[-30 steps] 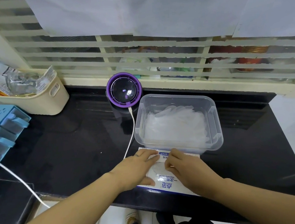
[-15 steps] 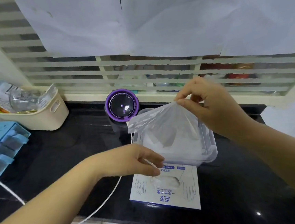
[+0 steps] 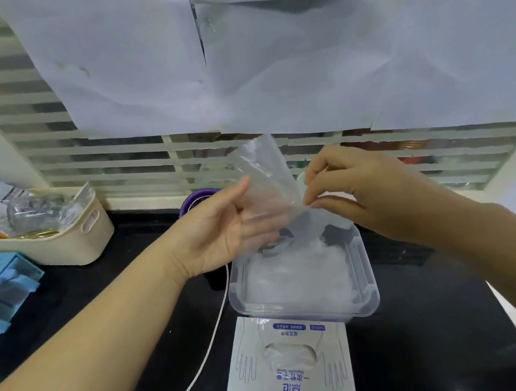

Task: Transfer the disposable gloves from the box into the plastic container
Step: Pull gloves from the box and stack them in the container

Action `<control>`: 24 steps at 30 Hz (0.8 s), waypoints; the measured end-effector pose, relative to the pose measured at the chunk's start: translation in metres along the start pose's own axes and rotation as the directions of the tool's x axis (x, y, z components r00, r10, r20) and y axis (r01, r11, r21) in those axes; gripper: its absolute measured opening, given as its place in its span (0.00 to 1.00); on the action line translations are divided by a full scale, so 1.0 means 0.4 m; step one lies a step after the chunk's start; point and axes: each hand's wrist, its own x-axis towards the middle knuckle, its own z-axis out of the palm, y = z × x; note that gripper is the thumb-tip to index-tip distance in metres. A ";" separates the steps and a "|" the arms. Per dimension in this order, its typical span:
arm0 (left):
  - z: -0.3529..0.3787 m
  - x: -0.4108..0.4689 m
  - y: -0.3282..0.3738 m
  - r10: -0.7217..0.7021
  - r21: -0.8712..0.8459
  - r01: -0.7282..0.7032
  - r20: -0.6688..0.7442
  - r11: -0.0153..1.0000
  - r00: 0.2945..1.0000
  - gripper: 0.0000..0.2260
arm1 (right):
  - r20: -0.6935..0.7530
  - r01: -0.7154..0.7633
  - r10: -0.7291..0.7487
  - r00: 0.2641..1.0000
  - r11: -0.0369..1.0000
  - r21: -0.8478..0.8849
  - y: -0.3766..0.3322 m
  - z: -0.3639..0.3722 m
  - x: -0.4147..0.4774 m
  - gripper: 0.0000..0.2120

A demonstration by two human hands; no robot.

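Note:
A thin clear disposable glove (image 3: 264, 170) hangs in the air above the clear plastic container (image 3: 366, 273). My right hand (image 3: 352, 187) pinches its lower edge between thumb and fingers. My left hand (image 3: 228, 226) is raised with the palm up and the fingers straight behind the film, touching it. The container holds a heap of clear gloves (image 3: 298, 273). In front of it, near the counter edge, lies the white and blue glove box (image 3: 253, 370) with an oval opening showing more gloves.
A purple round device (image 3: 193, 201) sits behind my left hand, its white cable (image 3: 208, 349) running to the counter's front edge. A cream basket (image 3: 76, 242) of packets stands at back left, a blue organiser (image 3: 5, 286) at far left. The counter is black.
My left hand has risen from the box to the glove and opened flat behind it. My right hand has dropped a little, still pinching the glove. The camera has tilted upward.

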 end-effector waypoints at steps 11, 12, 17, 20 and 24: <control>-0.007 0.083 0.112 -0.114 0.141 0.099 0.104 0.985 0.988 0.52 | 0.025 0.088 -0.084 0.996 0.975 -0.206 0.031 -0.036 0.015 0.06; -0.016 0.086 0.122 -0.120 0.123 0.106 0.118 0.987 0.986 0.52 | 0.030 0.104 -0.100 0.995 0.974 -0.201 0.034 -0.034 0.018 0.06; -0.050 0.115 0.146 -0.220 0.223 0.187 0.134 0.957 0.966 0.42 | 0.060 0.187 -0.180 0.982 0.969 -0.160 0.051 -0.008 0.032 0.06; -0.043 0.140 0.124 -0.228 0.422 0.195 0.028 0.885 0.973 0.31 | 0.140 0.192 -0.168 0.976 0.965 -0.177 0.066 0.011 0.040 0.09; -0.065 0.166 0.059 -0.160 0.473 0.228 -0.180 0.851 0.971 0.19 | 0.222 0.164 -0.129 0.966 0.975 -0.147 0.095 0.051 0.039 0.06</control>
